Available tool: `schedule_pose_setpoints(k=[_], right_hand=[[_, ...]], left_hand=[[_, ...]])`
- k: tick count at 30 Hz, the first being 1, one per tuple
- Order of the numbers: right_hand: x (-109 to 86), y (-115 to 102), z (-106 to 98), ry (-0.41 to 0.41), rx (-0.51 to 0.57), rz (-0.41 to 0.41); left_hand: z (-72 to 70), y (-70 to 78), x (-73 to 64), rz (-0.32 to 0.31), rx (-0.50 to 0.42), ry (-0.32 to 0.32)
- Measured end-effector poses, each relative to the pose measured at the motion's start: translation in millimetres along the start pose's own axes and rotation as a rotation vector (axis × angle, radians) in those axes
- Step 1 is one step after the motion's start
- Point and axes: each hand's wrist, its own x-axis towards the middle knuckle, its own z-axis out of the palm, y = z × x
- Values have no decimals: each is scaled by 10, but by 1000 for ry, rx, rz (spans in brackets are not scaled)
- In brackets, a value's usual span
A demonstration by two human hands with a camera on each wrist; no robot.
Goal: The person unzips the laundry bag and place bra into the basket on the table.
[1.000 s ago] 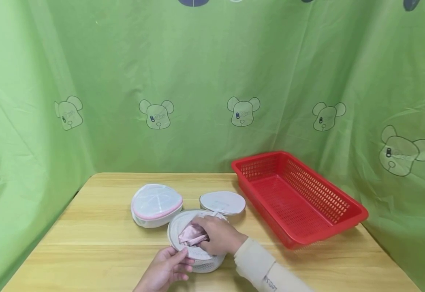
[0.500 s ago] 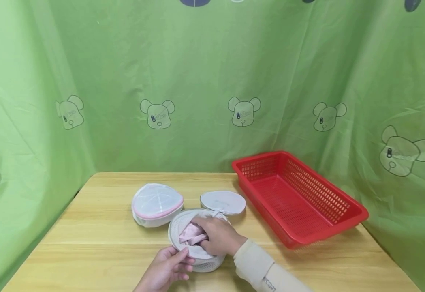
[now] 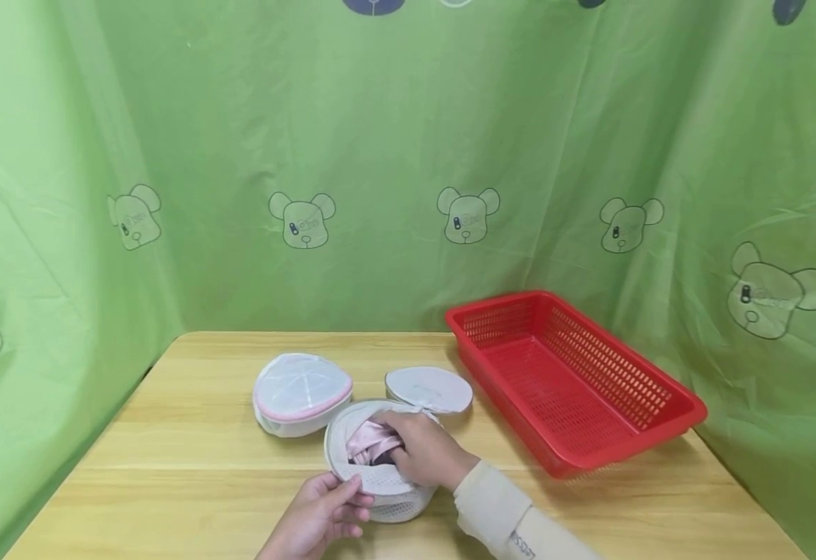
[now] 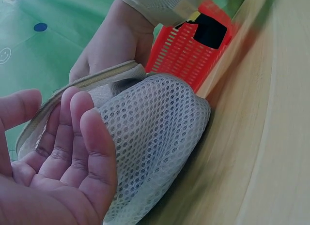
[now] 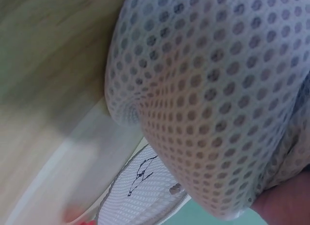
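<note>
A white mesh laundry bag [image 3: 397, 509] stands with its mouth unzipped near the table's front. My left hand [image 3: 320, 509] holds its near-left rim, thumb on top and fingers beneath; the left wrist view shows those fingers [image 4: 99, 138] against the mesh. My right hand [image 3: 425, 451] reaches into the mouth from the right. It grips a shiny pink piece of clothing [image 3: 369, 442] bunched inside, with a dark patch beside it; some fingertips are hidden. Mesh fills most of the right wrist view, with a bit of the right hand [image 5: 286, 205] at the lower right corner.
Behind the bag, an oval white mesh panel [image 3: 429, 387] lies near its mouth; I cannot tell whether it is joined. A white pouch with pink trim [image 3: 302, 389] sits at back left. To the right is a red perforated basket [image 3: 576, 389]. Green curtain surrounds the wooden table [image 3: 169, 467].
My right hand has shifted slightly right, and the pink clothing has moved with it, showing more of the dark patch. My left hand stays on the rim.
</note>
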Motion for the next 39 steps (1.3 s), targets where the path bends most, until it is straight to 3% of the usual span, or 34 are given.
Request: schedule_pose_setpoints(k=[9,39], right_hand=[[-14,25,-34,51,57,24],[-10,26,-153,195,154,76]], left_hand=[[2,-2,13,-17,21,41],[5,3,9,-11,4,33]])
